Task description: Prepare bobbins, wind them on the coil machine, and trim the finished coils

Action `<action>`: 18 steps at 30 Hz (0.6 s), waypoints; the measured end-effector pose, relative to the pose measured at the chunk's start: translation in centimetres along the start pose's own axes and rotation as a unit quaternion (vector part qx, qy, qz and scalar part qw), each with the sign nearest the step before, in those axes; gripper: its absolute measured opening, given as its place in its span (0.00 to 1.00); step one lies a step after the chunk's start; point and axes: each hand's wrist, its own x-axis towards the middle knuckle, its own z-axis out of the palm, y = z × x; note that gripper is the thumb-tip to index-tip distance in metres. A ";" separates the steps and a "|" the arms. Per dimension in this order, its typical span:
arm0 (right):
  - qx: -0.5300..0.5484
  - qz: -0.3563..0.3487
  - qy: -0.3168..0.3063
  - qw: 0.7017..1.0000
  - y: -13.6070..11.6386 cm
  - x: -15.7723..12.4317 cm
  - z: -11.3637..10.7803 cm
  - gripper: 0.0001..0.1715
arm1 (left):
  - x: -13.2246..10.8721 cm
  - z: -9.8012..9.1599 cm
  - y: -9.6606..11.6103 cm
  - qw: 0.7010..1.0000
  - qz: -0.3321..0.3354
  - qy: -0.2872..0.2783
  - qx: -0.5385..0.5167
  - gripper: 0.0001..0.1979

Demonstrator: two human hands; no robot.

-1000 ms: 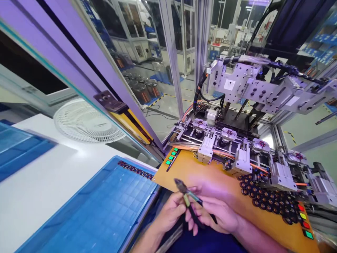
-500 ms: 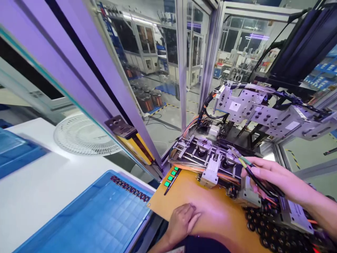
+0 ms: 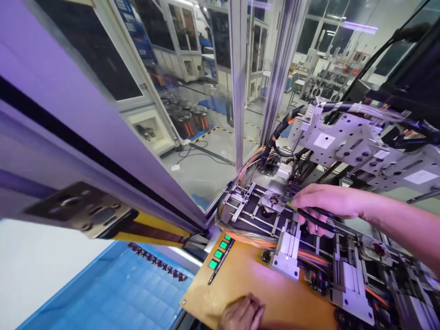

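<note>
My right hand reaches into the machine from the right, closed around small pliers with black and green handles. The pliers' tip points left at a round fixture on the machine's rails. My left hand rests with fingers curled on the front edge of the orange panel at the bottom of the view; nothing shows in it.
A blue compartment tray with a row of small dark parts lies at lower left. Green buttons and a dark pen-like rod sit on the panel's left end. Metal slides, orange cables and a perforated overhead bracket fill the machine.
My right hand has moved left and deeper into the machine with the pliers, onto the leftmost round fixture. The left hand stays on the panel's edge. The view has shifted forward and right.
</note>
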 end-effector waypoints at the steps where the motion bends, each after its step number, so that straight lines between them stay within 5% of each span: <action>1: -0.009 0.006 0.001 1.000 -0.3 0.5 0.0 0.19 | -0.1 0.0 -0.1 1.000 0.000 -0.002 0.004 0.07; 18: -0.061 0.080 -0.001 0.995 -2.1 2.6 0.6 0.16 | 0.1 -0.7 0.6 0.999 -0.025 -0.030 0.009 0.06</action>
